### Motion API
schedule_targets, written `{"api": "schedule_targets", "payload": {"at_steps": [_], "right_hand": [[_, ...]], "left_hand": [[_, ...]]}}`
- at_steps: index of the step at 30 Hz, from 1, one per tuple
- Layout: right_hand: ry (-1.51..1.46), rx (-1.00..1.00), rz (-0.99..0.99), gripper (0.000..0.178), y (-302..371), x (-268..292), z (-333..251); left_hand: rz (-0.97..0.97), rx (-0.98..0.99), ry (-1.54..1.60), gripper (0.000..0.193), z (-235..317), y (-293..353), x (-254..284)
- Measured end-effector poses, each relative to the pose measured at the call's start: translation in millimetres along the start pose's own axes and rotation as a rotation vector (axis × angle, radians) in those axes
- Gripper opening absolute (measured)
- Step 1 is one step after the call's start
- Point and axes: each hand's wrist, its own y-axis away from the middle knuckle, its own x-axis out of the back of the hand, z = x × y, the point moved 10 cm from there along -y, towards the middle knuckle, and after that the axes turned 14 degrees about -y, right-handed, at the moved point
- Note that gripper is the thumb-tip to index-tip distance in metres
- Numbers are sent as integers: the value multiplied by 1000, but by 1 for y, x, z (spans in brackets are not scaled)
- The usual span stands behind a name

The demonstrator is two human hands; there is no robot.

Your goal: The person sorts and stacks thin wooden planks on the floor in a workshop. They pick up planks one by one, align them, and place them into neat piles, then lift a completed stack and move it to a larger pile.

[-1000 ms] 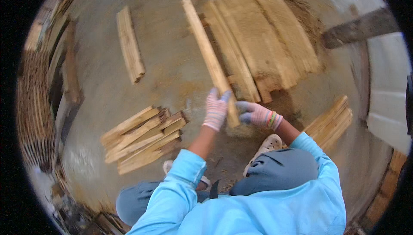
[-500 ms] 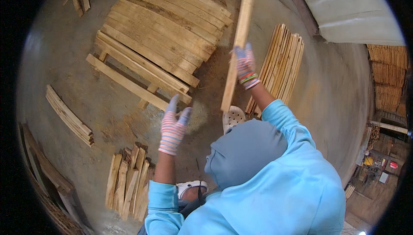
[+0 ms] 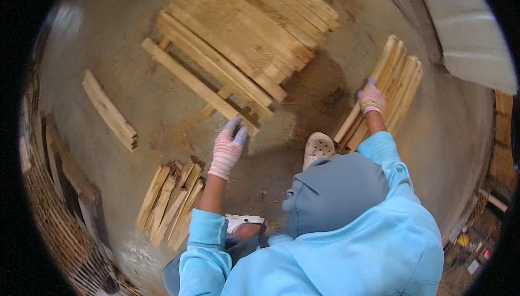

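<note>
Grey-brown floor (image 3: 173, 133), patched with darker stains, spreads under everything; near the rim stand a pale sheet (image 3: 471, 30) at 2 o'clock, small clutter (image 3: 472, 254) at 4 and brown sticks (image 3: 59, 225) at 8. Side by side at 12 o'clock lie boards (image 3: 238, 17), with a narrow plank (image 3: 195, 82) set apart along their near edge. By that plank's 4 o'clock end is the gloved left hand (image 3: 225, 147), thumb and fingers parted, grasping nothing; whether it touches the wood cannot be told. Between 2 and 3 o'clock lies a stack (image 3: 401, 89) of planks. Over its 9 o'clock edge lies the gloved right hand (image 3: 372, 100), on the outermost piece; whether it grips is unclear. Offcuts (image 3: 172, 204) lie at 8 o'clock, nearer than the sticks, and a bundle (image 3: 110, 111) at 9.
</note>
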Motion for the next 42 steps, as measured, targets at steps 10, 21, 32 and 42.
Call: {"api": "schedule_targets", "payload": {"at_steps": [10, 21, 32, 42], "right_hand": [[301, 1143, -304, 57, 238, -79, -276], [-791, 774, -969, 58, 226, -97, -287], [-845, 523, -1525, 70, 241, -118, -287], [-715, 511, -1396, 59, 256, -129, -293]], "left_hand": [[526, 263, 37, 60, -21, -10, 18], [388, 150, 572, 45, -68, -22, 20], [243, 227, 966, 58, -49, -16, 16], [149, 232, 1102, 64, -52, -11, 20]]}}
